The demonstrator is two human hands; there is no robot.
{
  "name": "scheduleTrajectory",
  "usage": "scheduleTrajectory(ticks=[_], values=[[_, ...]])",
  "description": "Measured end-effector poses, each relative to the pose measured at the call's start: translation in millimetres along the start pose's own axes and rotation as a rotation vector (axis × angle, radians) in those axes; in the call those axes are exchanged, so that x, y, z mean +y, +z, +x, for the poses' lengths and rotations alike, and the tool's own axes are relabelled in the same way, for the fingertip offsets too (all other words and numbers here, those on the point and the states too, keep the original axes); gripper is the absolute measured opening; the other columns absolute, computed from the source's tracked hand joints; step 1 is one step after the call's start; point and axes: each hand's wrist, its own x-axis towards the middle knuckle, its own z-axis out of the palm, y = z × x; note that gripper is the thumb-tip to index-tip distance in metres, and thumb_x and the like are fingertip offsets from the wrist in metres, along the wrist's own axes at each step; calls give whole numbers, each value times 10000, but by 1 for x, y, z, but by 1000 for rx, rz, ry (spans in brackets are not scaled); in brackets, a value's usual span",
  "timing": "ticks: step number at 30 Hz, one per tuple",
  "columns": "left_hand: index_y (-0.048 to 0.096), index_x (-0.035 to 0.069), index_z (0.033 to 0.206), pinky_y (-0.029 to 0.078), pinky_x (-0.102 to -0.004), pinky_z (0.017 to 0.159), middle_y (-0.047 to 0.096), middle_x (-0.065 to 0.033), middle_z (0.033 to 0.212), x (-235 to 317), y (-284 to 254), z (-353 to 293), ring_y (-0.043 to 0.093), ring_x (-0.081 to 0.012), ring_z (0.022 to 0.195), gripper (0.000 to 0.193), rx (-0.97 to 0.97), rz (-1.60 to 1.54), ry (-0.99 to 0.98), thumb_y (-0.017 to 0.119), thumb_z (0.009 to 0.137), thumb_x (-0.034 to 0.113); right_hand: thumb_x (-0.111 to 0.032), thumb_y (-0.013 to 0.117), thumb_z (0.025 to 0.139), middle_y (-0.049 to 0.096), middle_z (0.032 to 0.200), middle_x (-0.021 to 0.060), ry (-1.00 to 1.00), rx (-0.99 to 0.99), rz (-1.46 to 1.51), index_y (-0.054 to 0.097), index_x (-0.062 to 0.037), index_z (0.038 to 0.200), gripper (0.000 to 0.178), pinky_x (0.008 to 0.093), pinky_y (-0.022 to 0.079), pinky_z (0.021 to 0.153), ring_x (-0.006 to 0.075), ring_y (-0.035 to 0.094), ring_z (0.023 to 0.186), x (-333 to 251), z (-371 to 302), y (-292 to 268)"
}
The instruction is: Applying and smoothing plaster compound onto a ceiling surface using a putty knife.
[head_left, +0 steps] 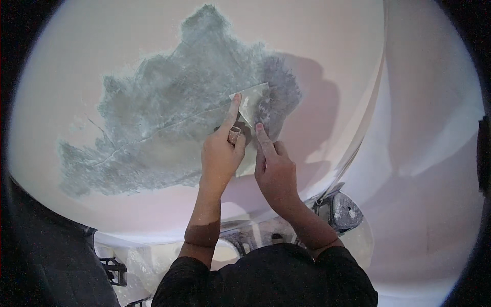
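Note:
A broad pale panel [153, 25] with a curved outline fills most of the view. Greenish-grey smeared filler [163, 97] covers its middle in a ragged patch. My left hand [222, 151] is closed round the handle of a putty knife [253, 98], its index finger stretched up onto the blade. The handle's round end shows beside my thumb. To its right, my right hand [276, 171] has its index fingertip at the blade's lower corner. Its other fingers curl in, and whatever lies inside them is hidden. The blade rests against or just over the patch's right part; which, I cannot tell.
A grey, spattered rounded piece [348, 211] on a dark frame stands beyond my right forearm. Pale sheeting [429, 215] hangs along the right. At lower left are a black bracket [115, 271], crumpled clear film [140, 263] and a dark surface [46, 250].

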Motion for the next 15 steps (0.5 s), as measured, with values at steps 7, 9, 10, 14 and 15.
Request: scheduleTrajectory(ticks=[7,9,10,14,15], values=[[369,295,1440,459,-334,564,466,-140,553,2,3,2,460,-259,477,745,32,4,20,564,762,54,-76,532,861,543,954,159,27,-84,-72,299,-100,1455,638,378,539,576,302,607,726,4,8,8],[361,276,1446,413,-280,555,402,-100,566,8,5,7,401,-197,501,734,97,-15,12,568,781,43,-83,533,863,541,955,175,-97,72,-29,295,-101,1453,637,385,543,591,309,612,741,2,16,20],[352,258,1452,366,-227,546,339,-61,578,8,4,6,341,-135,526,723,162,-37,4,572,800,32,-83,533,863,541,955,175,-91,73,-26,295,-101,1453,637,385,543,591,309,612,741,0,12,16],[355,295,1446,469,-354,578,501,-140,571,5,3,3,483,-279,491,748,75,31,19,595,767,95,-87,535,863,544,938,193,-119,89,79,319,-130,1446,623,415,541,627,343,608,754,7,7,6],[367,289,1441,467,-340,579,508,-136,576,4,5,1,487,-274,491,736,99,31,75,596,769,93,-92,535,868,550,942,202,-114,131,110,333,-140,1441,610,426,539,648,359,609,772,6,4,7]])
